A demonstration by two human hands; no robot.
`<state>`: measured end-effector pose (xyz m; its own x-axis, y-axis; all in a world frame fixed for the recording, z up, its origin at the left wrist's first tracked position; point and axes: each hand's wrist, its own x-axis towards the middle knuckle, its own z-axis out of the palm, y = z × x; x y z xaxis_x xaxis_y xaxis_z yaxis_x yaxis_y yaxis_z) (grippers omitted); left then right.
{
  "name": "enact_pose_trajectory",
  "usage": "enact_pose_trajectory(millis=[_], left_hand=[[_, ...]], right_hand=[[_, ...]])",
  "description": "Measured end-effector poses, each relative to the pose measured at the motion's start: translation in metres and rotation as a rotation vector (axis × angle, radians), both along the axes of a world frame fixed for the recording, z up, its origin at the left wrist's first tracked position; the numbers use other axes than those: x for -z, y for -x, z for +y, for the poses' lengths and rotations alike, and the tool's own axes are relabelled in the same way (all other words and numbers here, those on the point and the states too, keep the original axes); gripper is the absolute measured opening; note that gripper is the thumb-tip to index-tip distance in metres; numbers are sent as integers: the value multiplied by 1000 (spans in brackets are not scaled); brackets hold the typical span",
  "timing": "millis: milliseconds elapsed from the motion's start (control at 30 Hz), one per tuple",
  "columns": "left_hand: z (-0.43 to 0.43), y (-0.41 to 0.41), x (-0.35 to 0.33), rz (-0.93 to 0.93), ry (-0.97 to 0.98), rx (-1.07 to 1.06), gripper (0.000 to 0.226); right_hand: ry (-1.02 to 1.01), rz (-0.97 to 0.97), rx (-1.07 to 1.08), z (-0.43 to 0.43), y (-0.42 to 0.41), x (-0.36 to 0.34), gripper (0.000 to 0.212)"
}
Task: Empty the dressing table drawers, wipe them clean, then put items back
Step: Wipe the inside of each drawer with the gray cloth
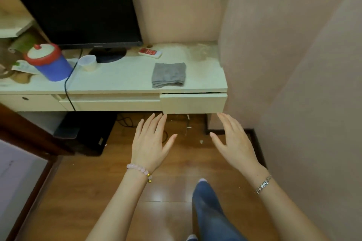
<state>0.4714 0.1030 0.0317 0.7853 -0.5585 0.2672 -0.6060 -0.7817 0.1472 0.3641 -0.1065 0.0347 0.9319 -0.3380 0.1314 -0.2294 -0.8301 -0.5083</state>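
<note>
The pale dressing table [121, 78] stands against the wall. Its right drawer [194, 102] is nearly closed, with a thin gap under the tabletop. A wider middle drawer [117, 103] sits to its left. A folded grey cloth [168, 74] lies on the tabletop above the right drawer. My left hand [150, 140] and my right hand [233, 140] are both spread flat with straight fingers, just below the right drawer's front. Their fingertips reach its lower edge; whether they touch it I cannot tell. Neither hand holds anything.
A black monitor [78, 9] stands at the back, its cable [67, 88] hanging over the front edge. A blue cup with a red lid [49, 62], a small clear cup [88, 62] and a red-and-white packet [150, 52] are on top. A black box [90, 133] sits underneath. The wall [284, 64] is close on the right.
</note>
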Motion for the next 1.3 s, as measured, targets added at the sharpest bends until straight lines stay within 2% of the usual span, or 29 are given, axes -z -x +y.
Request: enact_pose_trajectory(millis=[433,800,933,1133,1300], left_hand=[[-57,-165,18,21,-27,-218,61],[-77,-266,36,104,-58,-252,63],[-80,-307,42,125,-66,-197,63],[-81,-353,50,170,-80,-109,62],[-75,-372,56,219,-98,-75,64]], right_hand=[[-29,73,-199,-80,-213,21,58],[-54,166,-212,-111,-323,41,60],[-178,210,-122,-109,-358,56,60],[-513,344,216,-93,-395,77,58],[-765,352,408,-84,-417,78,50]])
